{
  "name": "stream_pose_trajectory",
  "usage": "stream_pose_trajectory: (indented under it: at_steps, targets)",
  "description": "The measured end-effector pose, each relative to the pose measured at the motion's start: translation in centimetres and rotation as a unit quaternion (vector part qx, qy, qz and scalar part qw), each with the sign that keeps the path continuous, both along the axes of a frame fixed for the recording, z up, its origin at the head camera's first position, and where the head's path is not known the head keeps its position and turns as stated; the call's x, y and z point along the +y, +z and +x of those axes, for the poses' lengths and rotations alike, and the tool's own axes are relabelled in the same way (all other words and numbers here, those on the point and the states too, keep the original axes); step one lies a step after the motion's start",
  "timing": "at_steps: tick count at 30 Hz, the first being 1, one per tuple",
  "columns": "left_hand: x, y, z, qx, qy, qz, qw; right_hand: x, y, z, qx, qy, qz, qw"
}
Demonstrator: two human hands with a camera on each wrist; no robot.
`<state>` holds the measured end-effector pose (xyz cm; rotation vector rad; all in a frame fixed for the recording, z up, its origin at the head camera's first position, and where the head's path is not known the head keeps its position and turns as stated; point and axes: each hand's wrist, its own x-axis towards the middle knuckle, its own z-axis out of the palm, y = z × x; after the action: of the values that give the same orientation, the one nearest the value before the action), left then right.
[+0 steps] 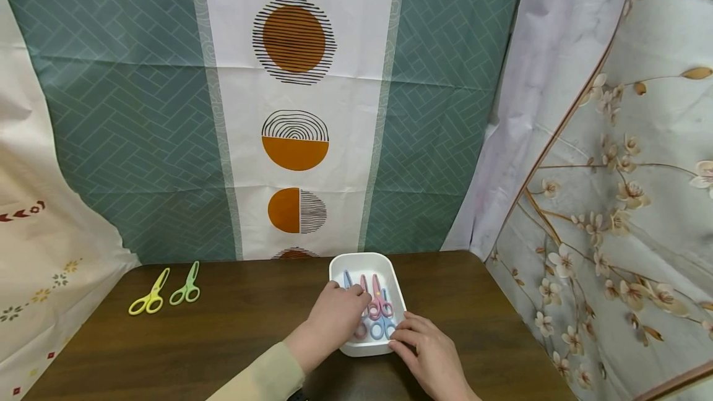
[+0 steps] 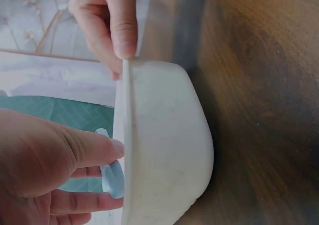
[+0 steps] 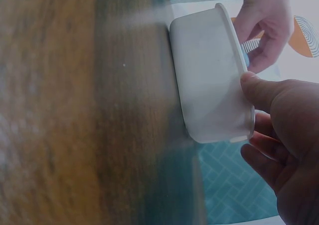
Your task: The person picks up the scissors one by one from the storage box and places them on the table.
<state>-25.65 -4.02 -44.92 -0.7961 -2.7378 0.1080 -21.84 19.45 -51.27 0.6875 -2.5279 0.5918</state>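
Patterned cloths around a dark brown wooden table (image 1: 250, 311).
Behind the table hangs a backdrop with two grey-green panels (image 1: 128, 129) in a thin herringbone line pattern, one either side of a white central strip (image 1: 295, 97) printed with orange-brown discs (image 1: 294, 39), half-discs and black lines. Narrow pale bands (image 1: 216, 101) edge the strip. To the right, a pale lilac-white cloth (image 1: 504, 141) adjoins a whitish curtain (image 1: 663, 215) printed with beige blossoms (image 1: 562, 262) and brown branches. At left, a cream cloth (image 1: 33, 141) bears small red, yellow and grey motifs (image 1: 22, 211).
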Motion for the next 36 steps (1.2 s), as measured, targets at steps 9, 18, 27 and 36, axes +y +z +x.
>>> stream_pose_trajectory:
  at_steps: [9,18,27,36]
  targets:
    - [-1.7,0.6,1.1,0.051,-0.003,0.038,0.9979,0.1,-0.2,0.0,0.018,0.002,-0.004,1.0]
    - [-3.8,0.4,1.9,0.099,-0.007,0.063,0.9931,0.0,-0.2,-0.1,0.014,-0.002,-0.005,1.0]
    - [-5.9,-0.1,2.8,0.114,-0.015,0.089,0.9893,-0.1,-0.3,0.0,0.016,-0.002,-0.004,1.0]
    - [-8.0,-1.4,3.6,0.126,-0.02,0.124,0.984,-0.1,-0.3,0.0,0.007,-0.007,-0.003,1.0]
